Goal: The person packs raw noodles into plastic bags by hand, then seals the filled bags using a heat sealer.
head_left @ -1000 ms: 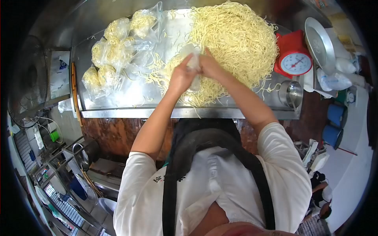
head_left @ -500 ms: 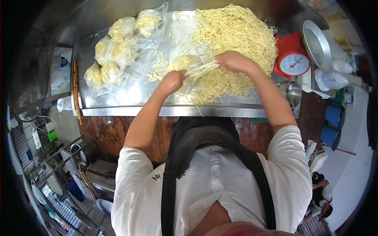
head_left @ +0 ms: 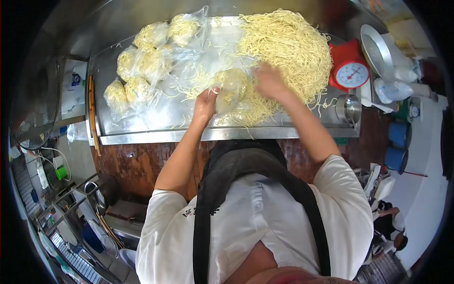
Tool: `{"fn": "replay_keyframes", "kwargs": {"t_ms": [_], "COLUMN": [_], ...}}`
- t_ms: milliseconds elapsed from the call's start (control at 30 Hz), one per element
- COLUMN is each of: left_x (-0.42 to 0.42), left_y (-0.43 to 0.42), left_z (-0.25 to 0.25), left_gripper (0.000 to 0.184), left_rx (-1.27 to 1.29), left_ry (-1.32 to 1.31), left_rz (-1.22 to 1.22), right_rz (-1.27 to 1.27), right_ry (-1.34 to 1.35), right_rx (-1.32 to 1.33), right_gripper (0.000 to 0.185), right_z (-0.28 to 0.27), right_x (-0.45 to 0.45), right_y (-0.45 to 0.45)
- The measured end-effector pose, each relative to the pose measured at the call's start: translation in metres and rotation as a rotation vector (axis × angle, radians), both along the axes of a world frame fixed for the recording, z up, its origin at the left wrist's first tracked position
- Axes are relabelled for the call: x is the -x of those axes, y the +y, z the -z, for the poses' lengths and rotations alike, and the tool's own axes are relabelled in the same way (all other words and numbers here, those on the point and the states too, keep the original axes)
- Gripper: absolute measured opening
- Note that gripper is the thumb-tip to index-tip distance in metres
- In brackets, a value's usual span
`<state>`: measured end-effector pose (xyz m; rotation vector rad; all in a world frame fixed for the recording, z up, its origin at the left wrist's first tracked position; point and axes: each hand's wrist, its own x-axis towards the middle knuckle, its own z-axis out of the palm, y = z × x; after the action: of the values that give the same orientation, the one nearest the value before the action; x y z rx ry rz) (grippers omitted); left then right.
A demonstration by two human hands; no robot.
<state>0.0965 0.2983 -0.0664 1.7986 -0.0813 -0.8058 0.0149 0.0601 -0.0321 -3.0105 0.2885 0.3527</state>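
Observation:
My left hand (head_left: 205,105) is closed on the edge of a clear plastic bag (head_left: 230,85) with noodles showing through it. To the right of the bag, my right hand (head_left: 270,81) is smeared by motion in front of the noodle pile, its fingers too blurred to read. The big heap of yellow noodles (head_left: 291,45) spreads over the metal table from the back toward the front edge. Several filled bags of noodles (head_left: 153,64) lie in a group on the left part of the table.
A red dial scale (head_left: 351,66) stands at the table's right, with a metal pan (head_left: 377,49) beside it and a metal cup (head_left: 349,110) nearer the front. Wooden sticks (head_left: 91,113) lie along the left edge. Another person (head_left: 390,222) is at the lower right.
The strand of noodles stretched between my hands half a second ago is gone from between them. My right hand has moved left, close to the bag; my left hand keeps hold of the bag.

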Motion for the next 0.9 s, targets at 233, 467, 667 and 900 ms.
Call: {"fn": "replay_keyframes", "kwargs": {"t_ms": [233,467,667,900], "left_x": [0.011,-0.017,0.008,0.040], "left_y": [-0.051,-0.018,-0.030,-0.114], "left_z": [0.031,0.036,-0.042,-0.178], "left_gripper": [0.033,0.026,0.026,0.028], "left_rx": [0.071,-0.157,-0.032,0.261], "left_ry": [-0.592,-0.684,-0.391,-0.201], "left_rz": [0.583,0.667,0.370,0.319], "right_rz": [0.006,0.247,0.514,0.324], "right_ry": [0.197,-0.211,0.160,-0.338], "right_rx": [-0.624,-0.681,-0.092,-0.378], "right_gripper": [0.030,0.021,0.086,0.045], "right_z": [0.041,0.002,-0.026,-0.055], "right_x": [0.009,0.044,0.033,0.048], "right_y": [0.009,-0.087,-0.013,-0.045]}}
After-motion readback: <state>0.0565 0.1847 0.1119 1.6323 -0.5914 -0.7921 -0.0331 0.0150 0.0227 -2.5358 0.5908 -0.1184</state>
